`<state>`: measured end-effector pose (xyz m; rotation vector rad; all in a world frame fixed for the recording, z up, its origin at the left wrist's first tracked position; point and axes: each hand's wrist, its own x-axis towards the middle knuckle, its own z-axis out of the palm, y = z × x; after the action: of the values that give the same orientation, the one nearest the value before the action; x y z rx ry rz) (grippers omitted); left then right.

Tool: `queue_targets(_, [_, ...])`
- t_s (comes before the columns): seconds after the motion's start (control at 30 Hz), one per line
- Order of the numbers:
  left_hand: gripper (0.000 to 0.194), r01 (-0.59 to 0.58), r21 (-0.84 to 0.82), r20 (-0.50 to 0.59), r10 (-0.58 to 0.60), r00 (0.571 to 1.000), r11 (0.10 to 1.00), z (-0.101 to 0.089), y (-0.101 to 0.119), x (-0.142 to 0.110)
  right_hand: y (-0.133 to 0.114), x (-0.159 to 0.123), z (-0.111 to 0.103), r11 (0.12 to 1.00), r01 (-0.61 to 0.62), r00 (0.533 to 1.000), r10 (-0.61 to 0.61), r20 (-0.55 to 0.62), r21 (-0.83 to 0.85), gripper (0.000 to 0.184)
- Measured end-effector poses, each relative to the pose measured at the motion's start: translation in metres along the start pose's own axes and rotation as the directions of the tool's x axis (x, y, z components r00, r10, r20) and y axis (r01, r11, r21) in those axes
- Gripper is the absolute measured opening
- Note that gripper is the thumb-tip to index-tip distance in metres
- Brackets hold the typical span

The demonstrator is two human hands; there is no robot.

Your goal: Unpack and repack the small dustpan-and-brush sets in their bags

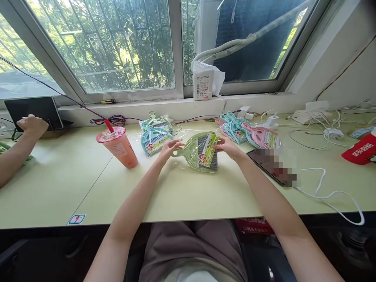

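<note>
A green mini dustpan and brush set [192, 152] in clear plastic wrap is held flat just over or on the table in front of me; I cannot tell if it touches. My left hand [170, 149] pinches the wrap at its handle end. With my right hand [226, 147] I grip the opposite edge, by the yellow-green label and grey bristles. Left of it lie a wrapped blue set [154, 137] and a wrapped green set [160, 119], partly overlapping. Behind my right hand are wrapped teal sets [232, 123] and a pink set [261, 135].
A pink drink cup [119, 147] with a red straw stands at left. A phone [272, 166] with a white cable [337, 194] lies right, near chargers [333, 133] and a red packet [361, 149]. Another person's hand [33, 127] is beside a tablet [35, 113]. A tissue pack [203, 85] sits on the sill.
</note>
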<state>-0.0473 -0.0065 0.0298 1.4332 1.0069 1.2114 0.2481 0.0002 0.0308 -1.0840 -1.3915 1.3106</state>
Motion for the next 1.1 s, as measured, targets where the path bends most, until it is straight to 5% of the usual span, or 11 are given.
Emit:
queue_targets(0.13, [0.030, -0.010, -0.032, -0.058, 0.009, 0.998, 0.999, 0.006, -0.004, 0.000, 0.000, 0.000, -0.003, 1.000, -0.018, 1.000, 0.018, 0.021, 0.017, 0.042])
queue_targets(0.3, [0.024, -0.058, -0.106, -0.325, 0.020, 0.945, 0.993, -0.016, -0.010, 0.012, 0.005, 0.006, -0.020, 0.992, 0.012, 0.996, 0.001, -0.094, 0.129, 0.039])
queue_targets(0.37, [0.021, -0.122, -0.043, -0.487, 0.086, 0.869, 0.992, -0.030, -0.010, 0.016, 0.009, 0.010, -0.027, 0.980, 0.046, 0.984, -0.011, -0.178, 0.192, 0.035])
queue_targets(0.43, [0.017, -0.185, 0.081, -0.640, 0.194, 0.743, 0.979, -0.042, -0.007, 0.018, 0.015, 0.014, -0.032, 0.963, 0.078, 0.962, -0.005, -0.273, 0.259, 0.031])
queue_targets(0.5, [0.014, -0.223, 0.183, -0.730, 0.284, 0.622, 0.958, -0.050, -0.003, 0.018, 0.019, 0.018, -0.035, 0.940, 0.103, 0.937, 0.019, -0.349, 0.326, 0.028])
queue_targets(0.57, [0.011, -0.257, 0.184, -0.770, 0.302, 0.562, 0.949, -0.053, 0.001, 0.017, 0.022, 0.020, -0.035, 0.916, 0.111, 0.920, 0.052, -0.387, 0.387, 0.026])
queue_targets(0.73, [0.011, -0.270, 0.036, -0.788, 0.193, 0.585, 0.962, -0.055, 0.001, 0.017, 0.025, 0.021, -0.030, 0.879, 0.104, 0.899, 0.116, -0.422, 0.465, 0.024])
queue_targets(0.9, [0.033, -0.107, -0.068, -0.785, 0.013, 0.619, 0.992, -0.056, -0.007, 0.019, 0.029, 0.020, -0.025, 0.890, 0.096, 0.905, 0.108, -0.412, 0.445, 0.025])
queue_targets(1.0, [0.055, -0.038, 0.038, -0.824, 0.053, 0.564, 0.999, -0.052, -0.007, 0.017, 0.031, 0.020, -0.022, 0.894, 0.096, 0.917, 0.091, -0.388, 0.438, 0.029])
queue_targets(1.1, [0.067, -0.080, 0.230, -0.856, 0.241, 0.458, 0.970, -0.043, -0.002, 0.012, 0.031, 0.020, -0.020, 0.903, 0.098, 0.922, 0.077, -0.379, 0.419, 0.031])
